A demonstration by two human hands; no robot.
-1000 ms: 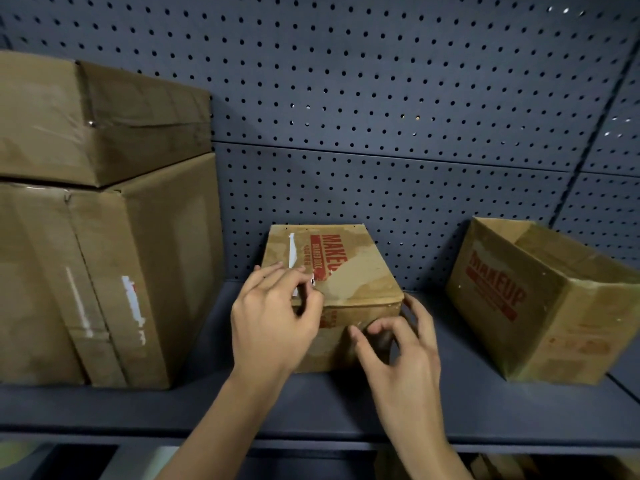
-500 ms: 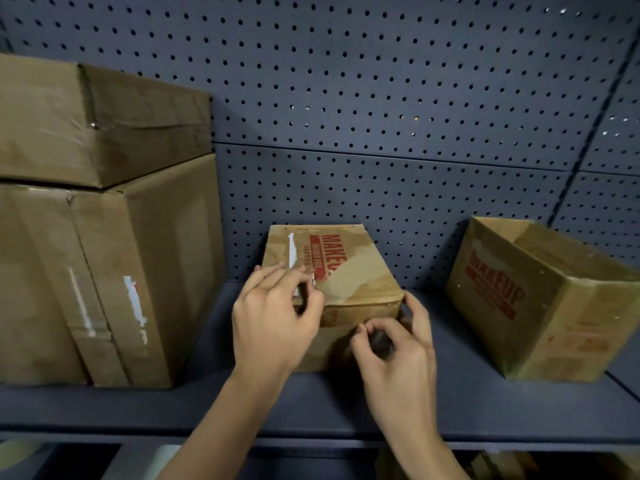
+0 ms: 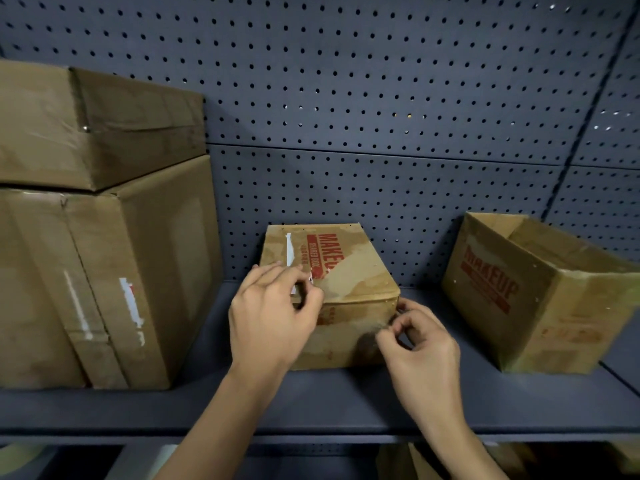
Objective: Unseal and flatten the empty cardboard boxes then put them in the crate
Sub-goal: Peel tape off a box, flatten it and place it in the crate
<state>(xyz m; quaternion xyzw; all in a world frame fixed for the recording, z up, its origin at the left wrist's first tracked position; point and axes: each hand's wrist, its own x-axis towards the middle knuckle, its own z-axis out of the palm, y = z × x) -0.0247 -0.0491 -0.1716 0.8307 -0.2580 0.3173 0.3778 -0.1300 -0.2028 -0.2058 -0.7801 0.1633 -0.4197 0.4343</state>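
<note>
- Head view, progress: the task seems to be at its early part. The small box (image 3: 329, 292) stands closed in the middle of the shelf (image 3: 346, 403), not yet flattened. No crate is in view.
- The left hand (image 3: 273, 320) lies on the box's top front edge, its fingers curled over it and holding it steady.
- The right hand (image 3: 420, 344) has thumb and first finger pinched together at the front right corner. Whether they hold a tape end or the cardboard itself, I cannot tell.
- The open box (image 3: 540, 292) on the right is unsealed but keeps its shape. Two big boxes (image 3: 104, 271) are stacked on the left, with tape on them.
- Materials: worn brown cardboard with red print, torn patches and shiny tape. The shelf is smooth grey metal and the pegboard (image 3: 381, 98) has many holes.
</note>
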